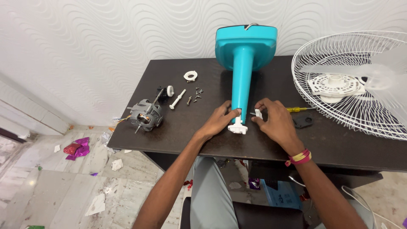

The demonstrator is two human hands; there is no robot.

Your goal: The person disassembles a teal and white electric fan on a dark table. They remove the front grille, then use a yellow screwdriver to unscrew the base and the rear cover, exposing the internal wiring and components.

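— Where is the turquoise fan stand (242, 68) kept?

— Laid flat on the dark table (178, 135), base at twelve o'clock, so its white neck end (238, 126) is reachable. It is pinned by the left hand (220, 121), closed around it.

— And at three o'clock?

— A small white part (257, 113) is pinched by the right hand (275, 121).

Both arms were bare from above the elbow down to the hands, with no sleeves in sight. The left hand (221, 121) wore nothing: no ring, watch or band showed on it. On the wrist of the right hand (275, 122) sat a bunch of thread bands (299, 157), red and pink with a strand of yellow, wound close together. Below the arms, the legs were clad in light grey trousers (210, 195).
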